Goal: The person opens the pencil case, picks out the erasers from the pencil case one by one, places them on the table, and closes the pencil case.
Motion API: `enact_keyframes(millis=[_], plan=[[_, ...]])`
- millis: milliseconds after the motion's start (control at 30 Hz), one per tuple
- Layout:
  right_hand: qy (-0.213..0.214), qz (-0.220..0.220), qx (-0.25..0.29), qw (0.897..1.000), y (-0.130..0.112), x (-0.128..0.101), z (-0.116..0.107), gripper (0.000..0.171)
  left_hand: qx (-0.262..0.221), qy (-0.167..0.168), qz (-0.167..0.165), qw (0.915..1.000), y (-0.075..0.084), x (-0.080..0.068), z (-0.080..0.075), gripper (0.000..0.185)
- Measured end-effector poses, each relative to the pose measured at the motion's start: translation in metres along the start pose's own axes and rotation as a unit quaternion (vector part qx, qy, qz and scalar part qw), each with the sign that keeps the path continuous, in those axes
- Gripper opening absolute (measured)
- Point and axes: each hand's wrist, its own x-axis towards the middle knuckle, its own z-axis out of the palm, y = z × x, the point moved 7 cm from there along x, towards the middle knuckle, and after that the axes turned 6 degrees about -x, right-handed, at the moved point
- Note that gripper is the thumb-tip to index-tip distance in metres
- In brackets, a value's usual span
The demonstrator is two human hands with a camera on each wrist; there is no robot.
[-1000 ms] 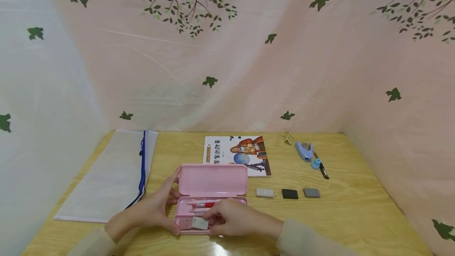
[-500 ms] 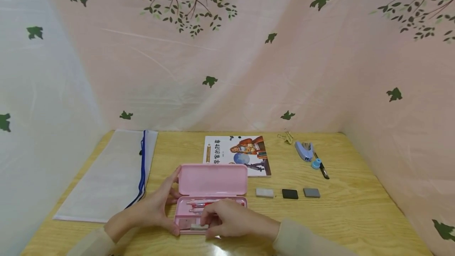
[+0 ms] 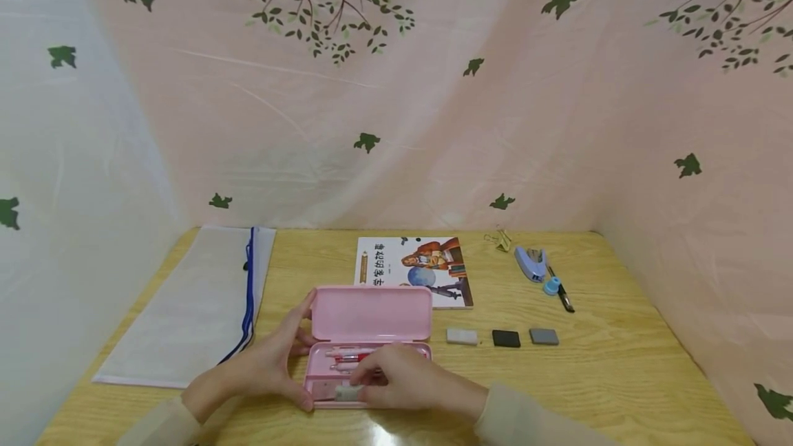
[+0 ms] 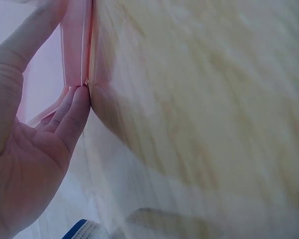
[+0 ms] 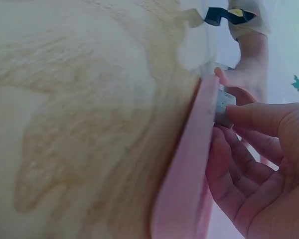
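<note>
Head view shows the right hand (image 3: 405, 385) pinching a grey eraser (image 3: 347, 393) inside the open pink pencil case (image 3: 370, 315); the left hand (image 3: 266, 363) probably only steadies it, fingers straight. Lower the eraser flat, beside the pens (image 3: 347, 356).

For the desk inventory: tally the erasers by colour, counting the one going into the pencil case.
White: 2, one in the right hand at the pencil case, as eraser, and one on the table, as white eraser
Black: 1, black eraser
Grey: 1, grey eraser
Total: 4
</note>
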Motion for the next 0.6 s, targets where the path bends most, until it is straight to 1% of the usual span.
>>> enact_keyframes(millis=[67,133,200,267,367,467,533,600], plan=[[0.006,0.013,0.024,1.0,0.003,-0.002,-0.005,0.013,-0.003,-0.001,0.001,1.0,0.0,0.0,0.0,0.152],[0.009,0.03,0.063,0.998,0.007,-0.006,-0.012,0.011,-0.002,-0.001,-0.001,1.0,0.0,0.001,0.0,0.152],[0.01,0.047,0.105,0.993,0.011,-0.011,-0.02,0.01,0.0,-0.001,-0.005,1.0,-0.001,0.001,0.0,0.151],[0.017,0.062,0.148,0.987,0.017,-0.017,-0.029,0.009,0.001,-0.001,-0.007,1.0,-0.001,0.001,0.0,0.151],[0.033,0.079,0.187,0.979,0.029,-0.03,-0.044,0.008,0.0,-0.001,-0.001,1.0,0.0,0.001,0.0,0.152],[0.044,0.107,0.237,0.965,0.042,-0.045,-0.056,0.009,0.004,0.0,0.011,0.9999,0.001,0.001,0.0,0.152],[0.048,0.125,0.272,0.953,0.051,-0.057,-0.063,0.011,0.007,0.001,0.018,0.9998,0.002,0.001,0.0,0.152],[0.051,0.137,0.298,0.943,0.06,-0.069,-0.068,0.015,0.009,0.002,0.019,0.9998,0.002,0.0,0.0,0.151]])
